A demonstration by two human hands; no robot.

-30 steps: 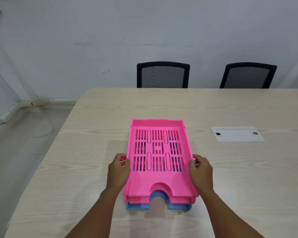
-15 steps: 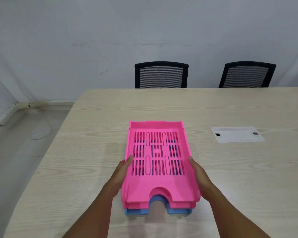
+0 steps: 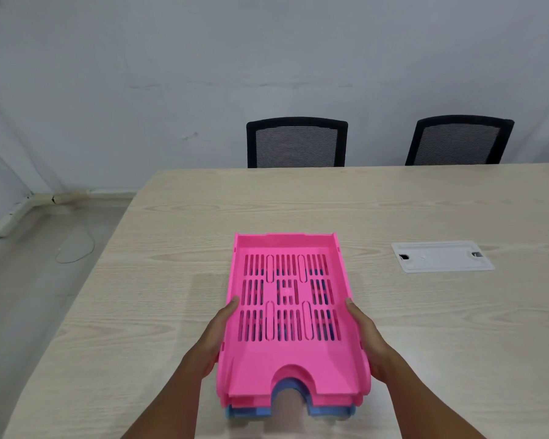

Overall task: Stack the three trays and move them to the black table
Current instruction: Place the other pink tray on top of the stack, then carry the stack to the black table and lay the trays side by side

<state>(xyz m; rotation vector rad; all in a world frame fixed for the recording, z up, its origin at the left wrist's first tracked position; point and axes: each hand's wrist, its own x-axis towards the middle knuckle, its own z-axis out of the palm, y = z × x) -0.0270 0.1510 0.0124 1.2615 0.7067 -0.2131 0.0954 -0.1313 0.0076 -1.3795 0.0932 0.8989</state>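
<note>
Three slotted plastic trays sit nested in one stack: a pink tray [image 3: 290,372] on top, a second pink one just under it, and a blue tray [image 3: 328,410] at the bottom, showing at the near edge. The stack is at the near part of a light wooden table [image 3: 178,236]. My left hand [image 3: 214,335] presses flat against the stack's left side and my right hand [image 3: 366,335] against its right side, fingers pointing forward. Whether the stack is off the table I cannot tell. No black table is in view.
A white cable-port cover [image 3: 441,256] is set into the table to the right of the stack. Two black mesh chairs [image 3: 297,142] [image 3: 460,141] stand behind the far edge, against a pale wall. The table's left edge drops to a tiled floor with a loose cable [image 3: 76,248].
My hands slid from a curled hold at mid-side to flat palms along the stack's sides. The stack has come closer to me and looks larger.
</note>
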